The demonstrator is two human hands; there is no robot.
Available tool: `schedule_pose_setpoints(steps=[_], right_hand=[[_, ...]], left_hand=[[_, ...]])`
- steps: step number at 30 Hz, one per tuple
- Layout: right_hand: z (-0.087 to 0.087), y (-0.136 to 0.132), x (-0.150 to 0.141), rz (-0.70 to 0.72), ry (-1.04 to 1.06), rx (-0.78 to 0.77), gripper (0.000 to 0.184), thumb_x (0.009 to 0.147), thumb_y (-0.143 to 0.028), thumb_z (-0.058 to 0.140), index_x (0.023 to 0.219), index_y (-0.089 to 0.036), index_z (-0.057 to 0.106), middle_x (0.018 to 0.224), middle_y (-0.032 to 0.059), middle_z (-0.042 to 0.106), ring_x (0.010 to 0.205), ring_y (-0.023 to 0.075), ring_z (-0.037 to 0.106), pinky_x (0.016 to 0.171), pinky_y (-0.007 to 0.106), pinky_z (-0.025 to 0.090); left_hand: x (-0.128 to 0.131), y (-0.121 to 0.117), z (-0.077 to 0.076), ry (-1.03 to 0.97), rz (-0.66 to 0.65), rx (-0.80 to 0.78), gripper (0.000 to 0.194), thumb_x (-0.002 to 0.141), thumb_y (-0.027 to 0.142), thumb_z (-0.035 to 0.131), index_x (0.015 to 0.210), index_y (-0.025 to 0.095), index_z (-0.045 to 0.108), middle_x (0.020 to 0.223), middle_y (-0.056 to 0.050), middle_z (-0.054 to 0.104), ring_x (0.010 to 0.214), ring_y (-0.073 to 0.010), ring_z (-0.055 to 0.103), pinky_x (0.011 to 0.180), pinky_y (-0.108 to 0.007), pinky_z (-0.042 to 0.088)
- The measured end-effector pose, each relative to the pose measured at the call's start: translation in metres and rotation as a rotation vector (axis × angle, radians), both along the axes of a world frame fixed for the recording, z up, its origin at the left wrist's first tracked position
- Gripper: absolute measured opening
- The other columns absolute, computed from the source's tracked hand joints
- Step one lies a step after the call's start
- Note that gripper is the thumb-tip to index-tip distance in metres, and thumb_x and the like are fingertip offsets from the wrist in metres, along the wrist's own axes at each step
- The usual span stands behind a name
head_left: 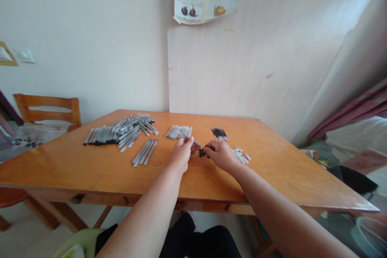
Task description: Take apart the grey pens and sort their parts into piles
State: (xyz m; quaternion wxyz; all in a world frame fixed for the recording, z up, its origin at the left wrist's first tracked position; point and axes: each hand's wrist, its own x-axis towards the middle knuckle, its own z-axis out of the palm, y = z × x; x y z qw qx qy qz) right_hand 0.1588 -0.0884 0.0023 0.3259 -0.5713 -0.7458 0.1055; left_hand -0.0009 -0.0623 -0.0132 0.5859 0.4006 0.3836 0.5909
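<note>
In the head view my left hand (181, 155) is closed around a pale, translucent pen barrel (196, 143), which slants across the fingers. My right hand (222, 155) is just to its right, thumb and fingers pinched together; whatever they hold is too small to make out. Between the hands lies a small heap of black pen parts (201, 153). Just beyond my left hand is a row of clear pen barrels (177, 132). Behind my right hand lie thin black-and-white refills (220, 134), and short whitish pieces (241, 155) are scattered beside its wrist.
Several grey pens with dark ends (145, 152) lie on the wooden table (266, 181) left of my hands. A larger pile of similar pens (128, 129) spreads behind them. A wooden chair (50, 109) stands at the far left, and a wall (211, 68) rises behind the table.
</note>
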Motion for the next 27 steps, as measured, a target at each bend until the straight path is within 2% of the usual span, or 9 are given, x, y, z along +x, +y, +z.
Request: schedule_pose_setpoints(steps=[5,9,18,22,27], right_hand=[[0.005,0.002,0.032,-0.046,-0.097,-0.012,0.020,0.084,-0.032,0.055,0.078,-0.021,0.069,0.071,0.0003,0.067,0.065,0.0130,0.057,0.058,0.023,0.035],[0.009,0.008,0.059,-0.101,-0.137,-0.037,0.023,0.085,-0.035,0.054,0.078,-0.020,0.070,0.067,0.0004,0.066,0.064,0.0130,0.057,0.058,0.023,0.034],[0.026,0.034,0.079,-0.529,-0.256,-0.143,0.033,0.087,-0.045,0.049,0.089,-0.021,0.071,0.087,0.0068,0.073,0.081,0.0190,0.065,0.058,0.024,0.035],[0.029,0.046,0.077,-0.601,-0.326,-0.158,0.035,0.090,-0.043,0.044,0.095,-0.022,0.072,0.096,0.0099,0.073,0.090,0.0223,0.066,0.064,0.026,0.041],[0.023,0.057,0.072,-0.623,-0.354,-0.191,0.037,0.092,-0.042,0.041,0.101,-0.022,0.072,0.102,0.0124,0.072,0.095,0.0241,0.066,0.072,0.030,0.046]], left_hand=[[-0.006,0.004,0.003,-0.053,0.211,-0.022,0.021,0.084,0.037,0.062,0.089,0.019,0.053,0.080,-0.006,0.071,0.065,-0.0148,0.069,0.055,-0.022,0.045],[-0.008,0.007,0.004,-0.060,0.303,-0.041,0.020,0.086,0.037,0.058,0.091,0.019,0.053,0.078,-0.005,0.070,0.064,-0.0140,0.069,0.055,-0.021,0.045],[-0.005,0.005,0.004,0.049,0.261,-0.043,0.017,0.086,0.035,0.056,0.089,0.020,0.050,0.080,-0.005,0.070,0.066,-0.0144,0.069,0.056,-0.022,0.047],[-0.004,0.004,0.004,0.123,0.262,-0.038,0.015,0.082,0.030,0.060,0.089,0.019,0.051,0.080,-0.005,0.070,0.068,-0.0148,0.069,0.058,-0.023,0.046],[-0.004,0.002,0.004,0.180,0.264,-0.021,0.012,0.082,0.027,0.058,0.089,0.019,0.052,0.079,-0.005,0.069,0.065,-0.0131,0.066,0.057,-0.022,0.045]])
